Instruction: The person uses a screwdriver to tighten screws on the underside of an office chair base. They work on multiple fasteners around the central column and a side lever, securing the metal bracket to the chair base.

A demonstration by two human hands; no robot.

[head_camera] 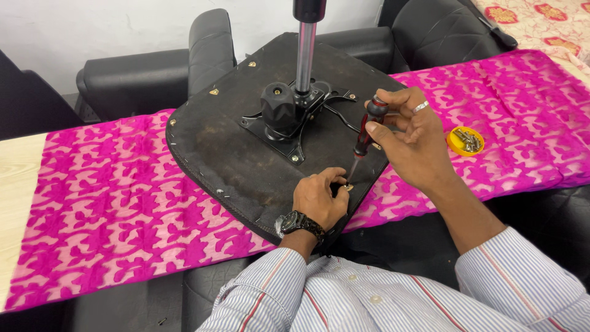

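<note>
An upturned black chair seat [227,147] lies on a pink patterned cloth [110,209], its metal mechanism plate [295,120] and chrome gas column [305,55] pointing up. My right hand [412,138] grips a red-and-black screwdriver [367,130], tilted, its tip down at a screw [348,186] near the seat's front edge. My left hand [319,200], with a wristwatch, pinches at that screw right beside the tip. A ring shows on my right hand.
A small yellow dish [465,141] holding several metal screws sits on the cloth to the right. Black armchairs [141,77] stand behind the table. Light wooden tabletop [18,178] shows at the left. A black knob [279,106] rises from the mechanism.
</note>
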